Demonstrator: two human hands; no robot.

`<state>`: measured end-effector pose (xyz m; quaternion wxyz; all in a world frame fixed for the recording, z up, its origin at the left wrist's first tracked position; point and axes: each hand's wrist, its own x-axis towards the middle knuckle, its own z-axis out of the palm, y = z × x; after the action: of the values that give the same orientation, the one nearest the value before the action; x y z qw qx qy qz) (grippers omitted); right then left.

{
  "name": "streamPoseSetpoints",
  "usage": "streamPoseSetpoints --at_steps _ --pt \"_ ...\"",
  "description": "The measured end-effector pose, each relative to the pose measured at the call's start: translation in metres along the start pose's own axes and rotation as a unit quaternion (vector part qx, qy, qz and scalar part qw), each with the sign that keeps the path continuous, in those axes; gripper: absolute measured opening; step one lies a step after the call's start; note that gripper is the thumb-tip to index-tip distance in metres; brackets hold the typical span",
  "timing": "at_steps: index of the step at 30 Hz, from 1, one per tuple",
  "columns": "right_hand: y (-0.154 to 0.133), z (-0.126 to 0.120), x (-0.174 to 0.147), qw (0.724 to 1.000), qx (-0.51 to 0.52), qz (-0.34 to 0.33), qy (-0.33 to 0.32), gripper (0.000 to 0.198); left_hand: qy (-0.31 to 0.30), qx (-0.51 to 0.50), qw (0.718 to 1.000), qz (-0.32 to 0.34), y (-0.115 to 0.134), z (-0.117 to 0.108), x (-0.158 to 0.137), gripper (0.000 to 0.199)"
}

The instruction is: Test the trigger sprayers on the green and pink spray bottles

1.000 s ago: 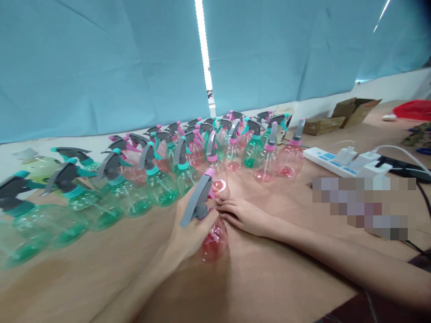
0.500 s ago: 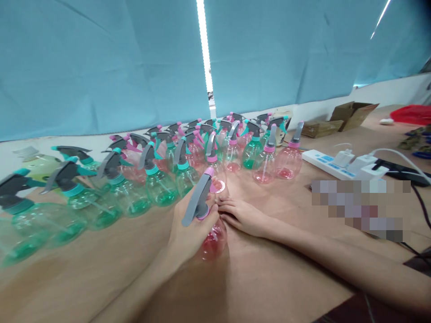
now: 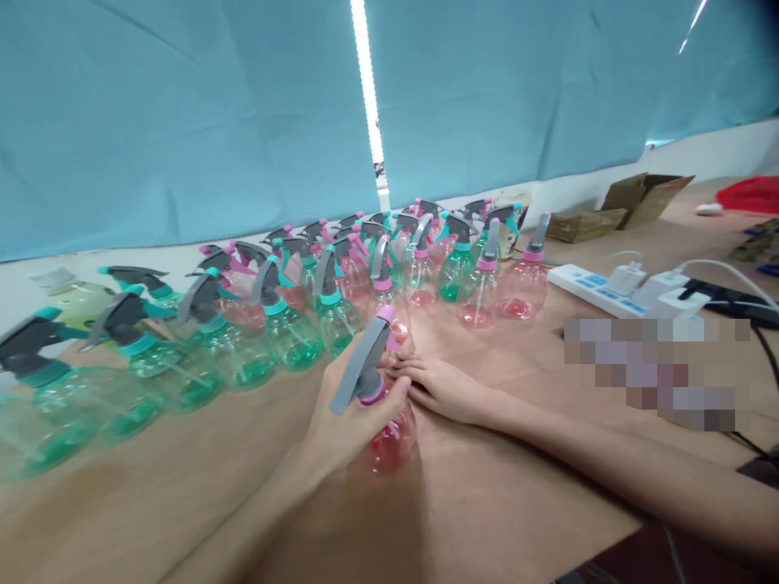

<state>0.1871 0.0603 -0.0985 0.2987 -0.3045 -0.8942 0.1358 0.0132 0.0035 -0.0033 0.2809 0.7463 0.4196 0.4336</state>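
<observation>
My left hand is closed around the neck of a pink spray bottle. The bottle stands upright on the brown table, its grey trigger head with pink nozzle and collar above my grip, pink liquid low inside. From the right, my right hand lies low by the table with fingers stretched toward the bottle's far side. Its fingertips reach my left fingertips near the pink trigger; their exact contact is partly hidden. Just beyond stand a clear pink spray bottle and a green spray bottle.
Several green and pink spray bottles fill the left and back of the table. At right are a white power strip with plugged chargers, a blurred-out patch, and dark cables. Farther back sit an open cardboard box and a red bag.
The held spray bottle and my left hand have shifted slightly to the right. My right hand stays nearly in place beside it.
</observation>
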Motion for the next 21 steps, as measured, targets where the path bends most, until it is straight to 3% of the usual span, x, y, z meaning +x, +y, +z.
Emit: streamPoseSetpoints --at_steps 4,9,14,21 --pt "0.000 -0.001 0.000 1.000 -0.005 -0.004 -0.005 0.030 -0.030 -0.055 0.998 0.008 -0.001 -0.009 0.000 0.047" --pt "0.000 -0.001 0.001 1.000 -0.010 -0.003 -0.006 0.027 -0.049 -0.014 0.998 -0.033 0.000 -0.020 0.006 0.045" --pt "0.000 -0.001 0.000 1.000 -0.011 -0.001 -0.006 0.027 -0.019 -0.039 0.998 -0.052 0.000 -0.018 0.008 0.039" --pt "0.001 0.000 -0.001 1.000 -0.019 0.009 -0.015 0.029 0.004 -0.072 0.997 -0.015 -0.007 -0.006 0.002 0.036"
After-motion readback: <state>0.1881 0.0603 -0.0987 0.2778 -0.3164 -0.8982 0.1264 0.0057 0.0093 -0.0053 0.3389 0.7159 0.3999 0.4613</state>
